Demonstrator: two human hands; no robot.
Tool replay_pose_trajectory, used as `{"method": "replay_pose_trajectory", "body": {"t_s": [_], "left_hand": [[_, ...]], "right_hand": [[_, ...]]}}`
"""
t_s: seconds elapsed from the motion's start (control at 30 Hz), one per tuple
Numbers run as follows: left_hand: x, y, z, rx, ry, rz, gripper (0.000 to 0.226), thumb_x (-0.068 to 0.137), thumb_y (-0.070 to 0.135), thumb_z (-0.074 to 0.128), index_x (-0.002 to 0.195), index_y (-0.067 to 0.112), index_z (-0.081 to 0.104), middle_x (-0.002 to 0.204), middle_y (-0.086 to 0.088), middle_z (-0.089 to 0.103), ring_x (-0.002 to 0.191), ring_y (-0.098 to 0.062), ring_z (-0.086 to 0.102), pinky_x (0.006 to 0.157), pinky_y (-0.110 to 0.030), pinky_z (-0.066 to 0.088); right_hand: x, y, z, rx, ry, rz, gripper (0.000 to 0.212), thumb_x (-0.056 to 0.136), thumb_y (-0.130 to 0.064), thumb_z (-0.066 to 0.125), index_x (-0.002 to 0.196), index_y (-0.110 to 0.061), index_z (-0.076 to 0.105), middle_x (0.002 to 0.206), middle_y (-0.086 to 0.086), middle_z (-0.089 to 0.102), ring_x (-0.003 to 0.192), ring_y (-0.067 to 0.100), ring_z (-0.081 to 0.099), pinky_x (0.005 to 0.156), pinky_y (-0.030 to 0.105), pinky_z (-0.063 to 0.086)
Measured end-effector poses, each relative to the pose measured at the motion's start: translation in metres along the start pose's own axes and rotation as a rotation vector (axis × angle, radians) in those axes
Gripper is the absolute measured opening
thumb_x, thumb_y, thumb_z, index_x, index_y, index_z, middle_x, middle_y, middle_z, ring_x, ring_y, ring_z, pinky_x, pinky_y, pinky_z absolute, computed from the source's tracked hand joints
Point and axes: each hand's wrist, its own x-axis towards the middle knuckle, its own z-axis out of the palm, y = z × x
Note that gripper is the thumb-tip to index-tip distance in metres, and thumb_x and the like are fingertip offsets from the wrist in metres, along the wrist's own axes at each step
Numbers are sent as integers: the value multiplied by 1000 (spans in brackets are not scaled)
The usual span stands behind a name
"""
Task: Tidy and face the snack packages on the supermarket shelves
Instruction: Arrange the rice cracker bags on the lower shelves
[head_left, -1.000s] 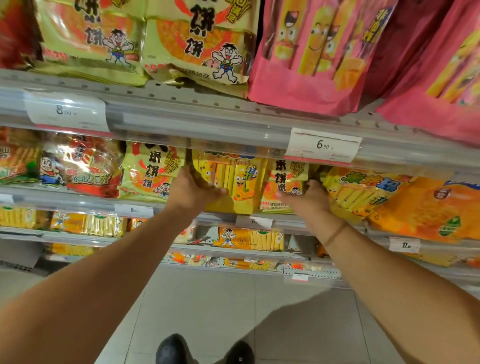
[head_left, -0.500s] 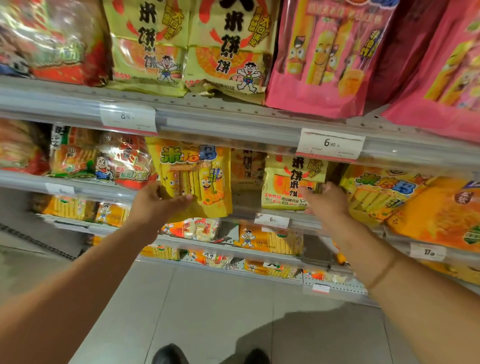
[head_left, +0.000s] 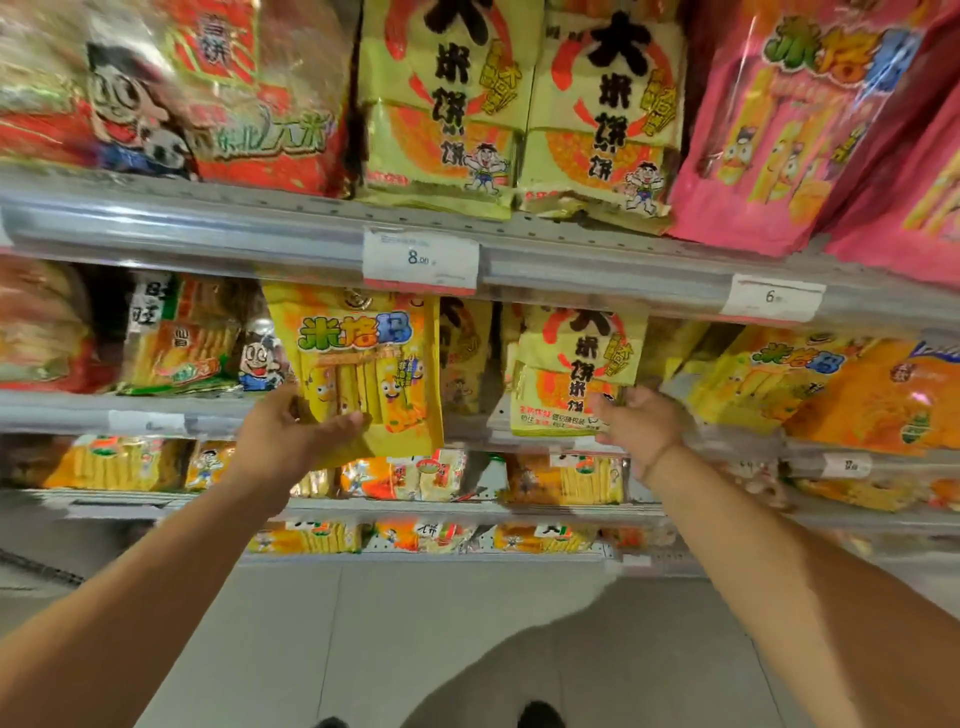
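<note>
supermarket shelves (head_left: 597, 270) stacked in tiers, crowded with snack bags. yellow snack package (head_left: 363, 364) upright at the front of the middle shelf, left of centre, lower edge hanging past the lip. pale green rice-cracker package (head_left: 571, 374) just to its right (partly blurred). left hand (head_left: 296, 441) gripping the yellow package's lower left, thumb across its face. right hand (head_left: 639, 421) with fingers (head_left: 605, 413) curled on the green package's lower right corner.

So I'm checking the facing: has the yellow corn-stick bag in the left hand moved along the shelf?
Yes. The yellow corn-stick bag has shifted left, away from the green rice-cracker bag, opening a gap; the left hand grips it.
</note>
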Motion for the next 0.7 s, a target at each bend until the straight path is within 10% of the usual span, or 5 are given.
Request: {"method": "replay_pose_trajectory", "body": {"t_s": [0.2, 0.33, 0.5, 0.7], "left_hand": [[2, -14, -15, 31, -65, -44, 79, 51, 48, 90, 99, -3, 54, 99, -33, 63, 87, -44, 69, 81, -64, 54], [2, -18, -9, -3, -65, -54, 68, 52, 43, 89, 100, 5, 62, 96, -21, 71, 78, -32, 73, 75, -53, 60], [6, -10, 1, 40, -53, -47, 58, 57, 41, 91, 92, 9, 59, 92, -24, 64, 80, -38, 69, 64, -42, 59], [11, 4, 6, 52, -76, -46, 60, 60, 41, 90, 85, 9, 47, 82, -14, 52, 74, -31, 62, 63, -46, 54]], "right_hand": [[-6, -16, 24, -81, 46, 32, 18, 88, -33, 70, 97, -23, 58, 107, -3, 64, 72, 14, 66, 58, 29, 49], [7, -26, 34, -221, 44, 49, 54, 93, -35, 64, 136, -7, 47, 134, 6, 57, 86, 20, 67, 50, 20, 50], [18, -31, 45, -799, 99, -62, 53, 97, -44, 53, 129, -1, 50, 126, 17, 60, 113, 33, 58, 70, 28, 37], [10, -36, 50, -811, 188, -34, 68, 93, -39, 60, 142, -1, 35, 130, 20, 57, 116, 37, 58, 81, 36, 49]]}}
